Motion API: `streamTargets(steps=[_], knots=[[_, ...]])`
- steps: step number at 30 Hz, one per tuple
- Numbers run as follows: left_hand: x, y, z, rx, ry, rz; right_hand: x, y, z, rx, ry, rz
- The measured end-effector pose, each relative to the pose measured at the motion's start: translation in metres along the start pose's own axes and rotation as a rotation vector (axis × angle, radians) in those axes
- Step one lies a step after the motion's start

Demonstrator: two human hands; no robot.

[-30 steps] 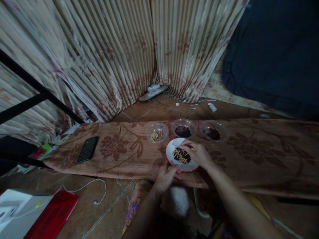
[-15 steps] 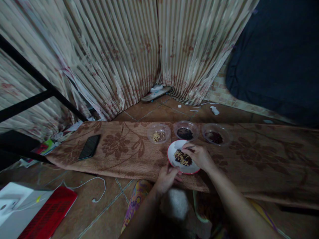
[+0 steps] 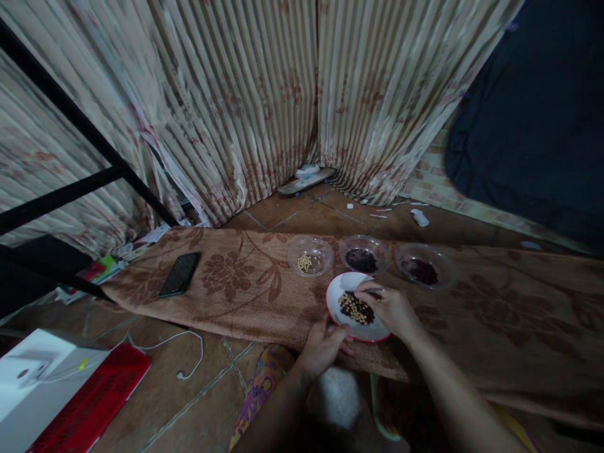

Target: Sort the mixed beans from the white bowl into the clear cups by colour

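My left hand point(image 3: 326, 345) grips the near left rim of a white bowl with a red edge point(image 3: 336, 290). Inside it lies a mixed heap of beans point(image 3: 356, 308), pale yellow ones among black and dark red ones. My right hand point(image 3: 387, 308) is over the bowl's right side, fingers pinched at the heap; a thin dark thing shows at the fingers, too small to name. Behind the bowl stand three clear plastic bowls: one with pale yellow beans point(image 3: 306, 263), one with black beans point(image 3: 362, 259) and one with dark red beans point(image 3: 419, 270).
A brown flowered cloth point(image 3: 264, 314) covers the low table. On its left lies a black phone point(image 3: 179, 275). A white cable point(image 3: 201, 352) and a red and white box point(image 3: 94, 402) are on the tiled floor. Beyond, a skateboard point(image 3: 306, 180) rests by the striped curtains point(image 3: 264, 94).
The whole view has shifted, so the table and bowls appear slightly further right and lower. My left hand still holds the bowl, and my right fingers remain pinched at the heap.
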State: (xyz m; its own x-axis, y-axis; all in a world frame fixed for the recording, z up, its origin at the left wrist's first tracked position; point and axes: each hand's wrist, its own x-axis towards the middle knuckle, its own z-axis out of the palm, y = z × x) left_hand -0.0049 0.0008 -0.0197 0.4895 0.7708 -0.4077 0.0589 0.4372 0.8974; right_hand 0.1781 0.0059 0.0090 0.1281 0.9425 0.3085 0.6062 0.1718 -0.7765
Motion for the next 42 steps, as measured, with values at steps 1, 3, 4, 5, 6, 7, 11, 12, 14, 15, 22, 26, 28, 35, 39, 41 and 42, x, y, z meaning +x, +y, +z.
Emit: streamTargets(steps=[1,3,4,5,6,7,11,12,14,15,22,26,28,35,39,41,42], knots=[[0.0,0.0,0.0,-0.001,-0.004,0.002,0.0,-0.001,0.0,-0.001,0.001,0.0],[0.0,0.001,0.0,-0.003,-0.008,0.006,0.0,-0.003,-0.001,-0.003,-0.001,0.005],[0.0,0.001,0.0,-0.002,-0.006,0.008,0.0,-0.003,-0.001,-0.003,-0.005,0.01],[0.0,0.002,0.0,0.001,-0.004,0.009,0.001,-0.004,-0.001,-0.005,-0.011,0.015],[0.0,0.002,0.0,0.005,-0.001,0.012,0.001,-0.004,-0.001,-0.008,-0.014,0.021],[0.0,0.002,0.0,0.009,0.002,0.015,0.001,-0.004,-0.001,-0.009,-0.017,0.026],[0.001,0.002,0.0,0.026,0.018,0.024,0.0,-0.003,-0.002,0.039,0.009,0.06],[0.001,0.001,0.0,0.026,0.021,0.025,-0.001,-0.002,-0.004,0.062,0.029,0.077],[0.001,0.001,0.0,0.022,0.021,0.023,-0.002,-0.002,-0.009,0.108,0.09,0.122],[0.001,0.001,-0.001,0.019,0.019,0.021,-0.002,-0.002,-0.012,0.131,0.129,0.148],[0.001,0.002,-0.002,0.046,0.035,0.013,0.0,-0.009,-0.05,0.24,0.455,0.195],[0.001,0.006,-0.003,0.071,0.038,-0.006,0.005,0.006,-0.084,0.218,0.705,0.209],[0.0,0.009,-0.003,0.088,0.043,-0.02,0.008,0.02,-0.099,0.221,0.811,0.243],[-0.005,0.019,-0.003,0.155,0.044,0.008,0.012,0.042,-0.103,0.276,0.83,0.317],[-0.007,0.018,-0.002,0.139,0.029,-0.025,0.005,0.017,-0.081,0.303,0.682,0.286],[-0.007,0.018,-0.001,0.131,0.036,-0.039,0.0,0.006,-0.067,0.275,0.44,0.25],[-0.007,0.018,-0.001,0.129,0.042,-0.044,-0.002,0.003,-0.06,0.262,0.307,0.229]])
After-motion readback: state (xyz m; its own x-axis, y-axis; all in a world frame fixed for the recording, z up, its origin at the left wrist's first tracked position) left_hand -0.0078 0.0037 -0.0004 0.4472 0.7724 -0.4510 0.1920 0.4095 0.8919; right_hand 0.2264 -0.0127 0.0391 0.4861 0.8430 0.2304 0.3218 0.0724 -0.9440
